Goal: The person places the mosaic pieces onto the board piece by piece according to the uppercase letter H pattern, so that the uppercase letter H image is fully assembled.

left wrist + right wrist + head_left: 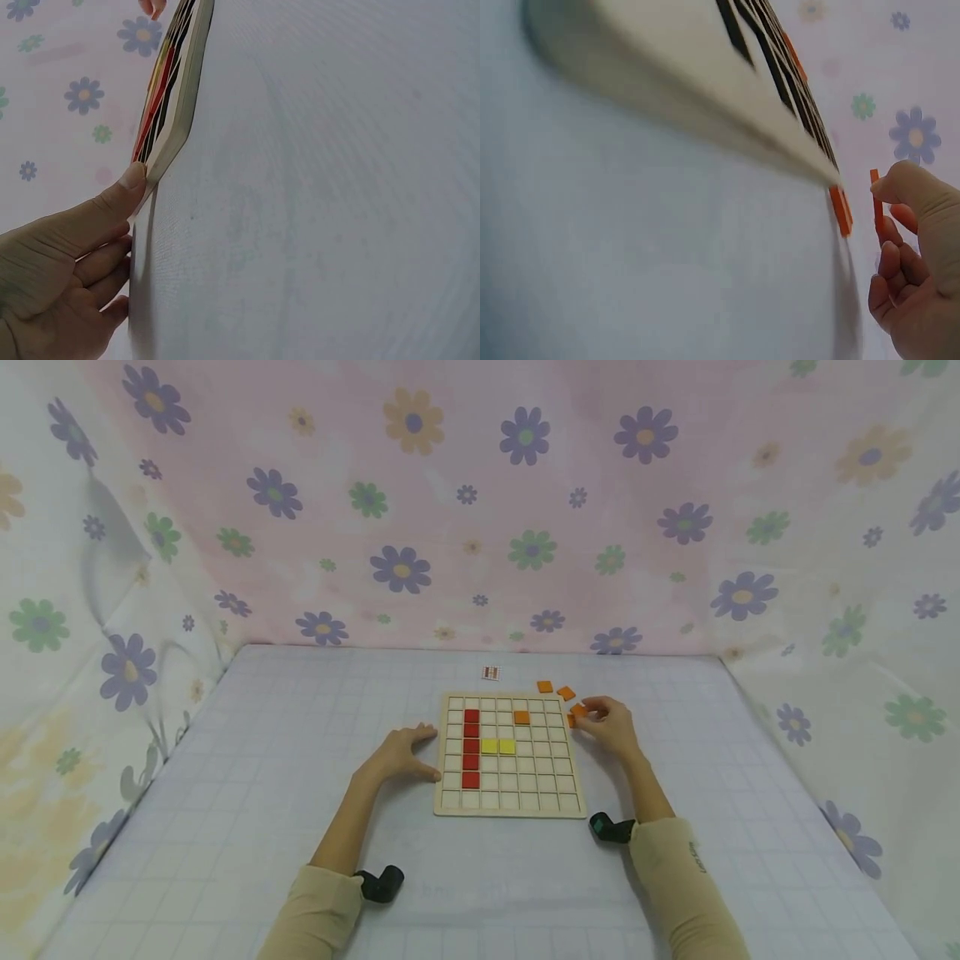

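A wooden grid board (489, 802) lies on the table, with a column of red tiles (471, 747), two yellow tiles (498, 747) and one orange tile (521, 717) in its cells. At the board's left edge is my left hand (396, 755), thumb and fingers spread apart. In the left wrist view its thumb (124, 191) touches the board's corner. Just off the right edge, my right hand (612, 727) pinches an orange square tile (877, 199) between thumb and finger. Other orange tiles (841, 211) lie beneath it, beside the board.
Two loose orange tiles, one of them the farther tile (545, 687), lie past the board's far right corner. A small printed card (491, 673) sits behind the board. Flowered cloth (465, 527) hangs around the back and sides of the table. Each wrist wears a black device (611, 828).
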Available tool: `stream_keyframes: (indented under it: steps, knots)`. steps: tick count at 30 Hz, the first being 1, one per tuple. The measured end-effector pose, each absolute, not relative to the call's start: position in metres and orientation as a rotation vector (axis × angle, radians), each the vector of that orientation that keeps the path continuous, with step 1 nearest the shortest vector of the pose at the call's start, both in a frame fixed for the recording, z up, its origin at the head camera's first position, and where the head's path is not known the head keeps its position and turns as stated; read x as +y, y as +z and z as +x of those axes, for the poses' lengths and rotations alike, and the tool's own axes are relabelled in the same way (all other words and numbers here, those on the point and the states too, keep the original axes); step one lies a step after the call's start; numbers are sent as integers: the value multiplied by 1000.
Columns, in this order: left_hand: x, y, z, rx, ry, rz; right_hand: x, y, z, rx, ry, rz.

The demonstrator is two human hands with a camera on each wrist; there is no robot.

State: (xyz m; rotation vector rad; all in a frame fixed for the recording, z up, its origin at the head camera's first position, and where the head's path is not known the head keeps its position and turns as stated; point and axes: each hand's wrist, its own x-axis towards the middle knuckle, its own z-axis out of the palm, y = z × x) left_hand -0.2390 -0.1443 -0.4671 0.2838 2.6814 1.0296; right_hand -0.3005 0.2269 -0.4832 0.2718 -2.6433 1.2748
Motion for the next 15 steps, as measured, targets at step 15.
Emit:
stream_keyframes:
  steps: [15]
  knots:
    - [-143,-465,-238,2679,1022,266,172,-480,-304,-2671,1418,683]
